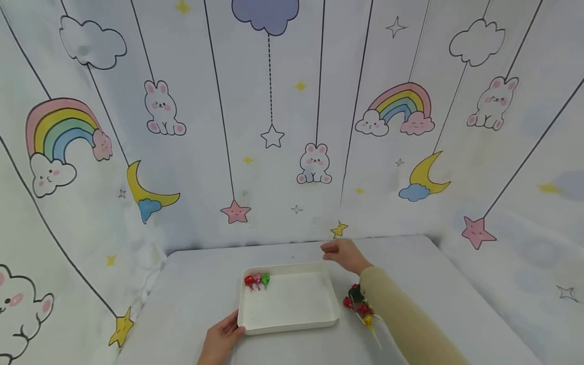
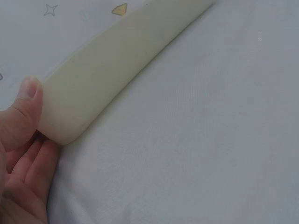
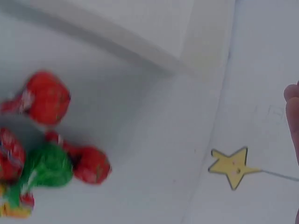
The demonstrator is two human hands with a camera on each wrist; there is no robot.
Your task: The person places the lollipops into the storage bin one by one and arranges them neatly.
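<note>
Tray (image 1: 288, 328): white, shallow, rectangular, smooth-walled, corners rounded; set on white table (image 1: 196, 289), surface finely woven. Left hand (image 1: 222, 338): pinching near-left tray corner, thumb against outer wall, fingers at lower edge. Three lollipops (image 1: 257, 278): red, pink, green, inside far-left tray corner. Right hand (image 1: 345, 255): fingers extended, close together, near far-right tray corner. Lollipop pile (image 1: 362, 307): round heads, glossy wrappers, thin sticks, right of tray, beside pale sleeve (image 1: 403, 314).

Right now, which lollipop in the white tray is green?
The rightmost lollipop of the three in the white tray; the leftmost lollipop is red and the middle lollipop pink.
</note>
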